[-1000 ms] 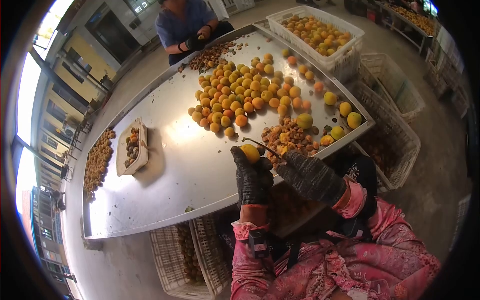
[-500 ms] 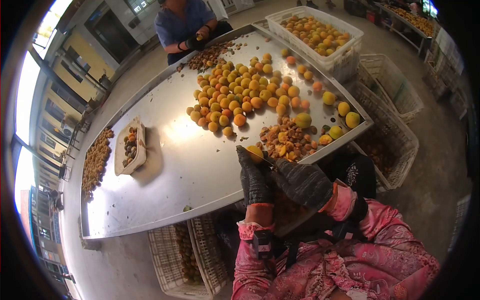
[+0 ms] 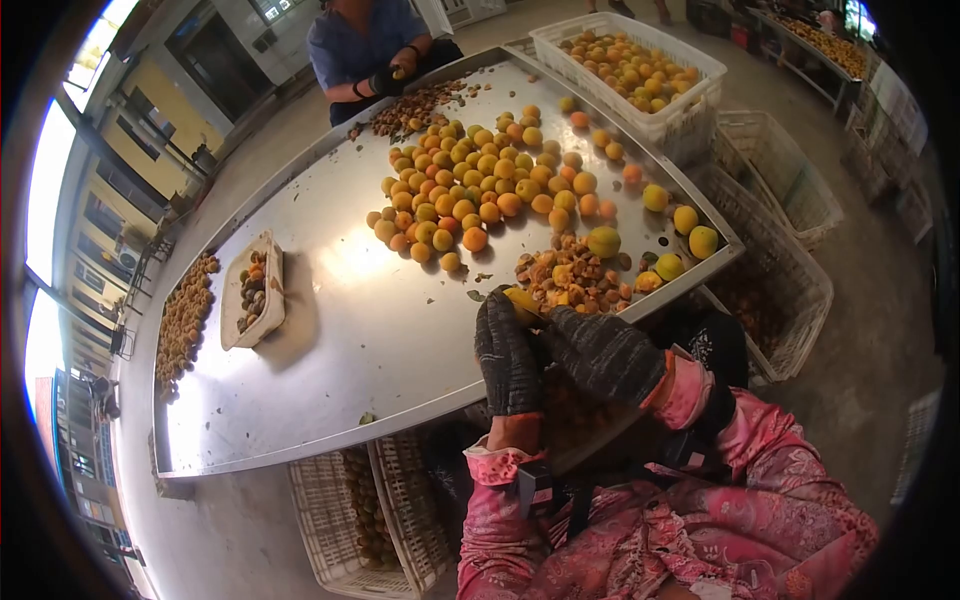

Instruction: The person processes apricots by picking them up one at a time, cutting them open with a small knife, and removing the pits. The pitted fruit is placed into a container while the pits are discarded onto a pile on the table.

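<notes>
My left hand (image 3: pixel 508 360), in a dark grey glove, is wrapped round a yellow-orange fruit (image 3: pixel 522 303) at the table's near edge. My right hand (image 3: pixel 605 355), gloved alike, is closed beside the fruit, with its fingertips close to it; what it holds is hidden. Just beyond both hands lies a heap of split fruit pieces (image 3: pixel 570 277) on the metal table (image 3: pixel 370 375). A large pile of whole orange and yellow fruit (image 3: pixel 470 180) spreads across the table's middle.
A white tray (image 3: pixel 268 312) with dark fruit stands at the left, near a row of small brown pieces (image 3: pixel 185 325). A full white crate (image 3: pixel 680 125) is at the far right, with more crates below. Across the table, a person (image 3: pixel 360 50) in blue holds something yellow.
My right hand has moved slightly left, closer to the fruit, and the fruit in my left hand has turned. The whole view has shifted a little.
</notes>
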Available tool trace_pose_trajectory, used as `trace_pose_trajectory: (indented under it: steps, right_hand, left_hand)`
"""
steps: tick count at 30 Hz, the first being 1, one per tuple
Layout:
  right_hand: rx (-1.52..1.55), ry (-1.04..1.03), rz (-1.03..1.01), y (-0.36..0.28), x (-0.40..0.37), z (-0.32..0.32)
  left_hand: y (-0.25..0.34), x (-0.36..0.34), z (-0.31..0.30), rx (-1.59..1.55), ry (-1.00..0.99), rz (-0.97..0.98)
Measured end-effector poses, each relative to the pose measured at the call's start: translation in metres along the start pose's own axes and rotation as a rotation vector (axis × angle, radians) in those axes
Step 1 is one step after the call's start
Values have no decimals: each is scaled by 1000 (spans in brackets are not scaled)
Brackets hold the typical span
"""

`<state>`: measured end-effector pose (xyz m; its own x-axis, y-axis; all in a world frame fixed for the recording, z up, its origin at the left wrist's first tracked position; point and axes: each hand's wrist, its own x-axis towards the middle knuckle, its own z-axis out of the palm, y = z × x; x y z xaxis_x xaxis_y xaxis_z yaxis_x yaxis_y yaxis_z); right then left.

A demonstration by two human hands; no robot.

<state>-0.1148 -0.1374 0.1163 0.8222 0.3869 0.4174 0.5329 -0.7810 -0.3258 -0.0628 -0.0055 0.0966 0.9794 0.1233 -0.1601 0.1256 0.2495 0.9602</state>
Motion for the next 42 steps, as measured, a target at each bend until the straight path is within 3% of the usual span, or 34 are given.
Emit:
trace_pose_trajectory:
  steps: [1,5,7,8,10,14,16,17,19,20,22,23,25,26,28,32,34,38,40,41,42]
  right_hand:
    - [141,-91,154,-2,2,-2]
    - [144,-148,236,-1,3,6]
    - [224,89,126,6,2,19]
    - [224,89,126,7,0,22]
    - [274,93,134,4,2,22]
    - [414,186,99,16,-4,62]
    - [-532,124,-308,11,-3,43]
    - [-530,124,-310,7,-2,37]
    - [-150,61,-195,1,0,27]
    - [-152,62,-198,0,1,22]
    - [11,-200,18,-2,3,10]
    - [9,-200,11,-7,4,1]
    - [211,-307,258,-20,6,-22]
    - [211,-309,254,-16,2,-19]
    - [-140,20,-265,0,-13,-13]
    - [-252,100,-464,9,-17,-37]
    - [223,-82,-51,-1,-17,-51]
    - [323,-88,109,14,-19,-59]
    - [741,3,413,13,-5,-66]
    - [995,-27,425,9,3,-70]
    - [991,-18,438,8,8,-66]
  left_hand:
    - [1,1,0,36,-2,21]
    - [13,-5,1,55,-29,-126]
    - [1,1,-2,377,-112,229]
    - [-4,2,-3,377,-112,229]
    - [8,-4,4,295,-47,-26]
    - [-13,3,-1,296,-45,28]
    - [-23,9,-5,493,-55,267]
    - [-24,9,-7,494,-52,267]
    - [-22,11,-10,475,-39,159]
    - [-21,13,-10,473,-38,161]
    - [-15,18,-12,462,-16,99]
    - [-8,21,-14,459,-11,103]
    - [7,19,-17,250,33,-145]
    - [1,20,-20,247,37,-144]
    - [-10,22,-27,99,-57,32]
    - [20,2,-17,-181,-110,-195]
    - [19,4,-17,-191,-4,-178]
    - [21,0,-27,-349,-144,-285]
    - [17,-7,-22,-248,-314,-189]
    - [19,-10,-22,-312,-346,-321]
    - [13,-14,-19,-309,-357,-332]
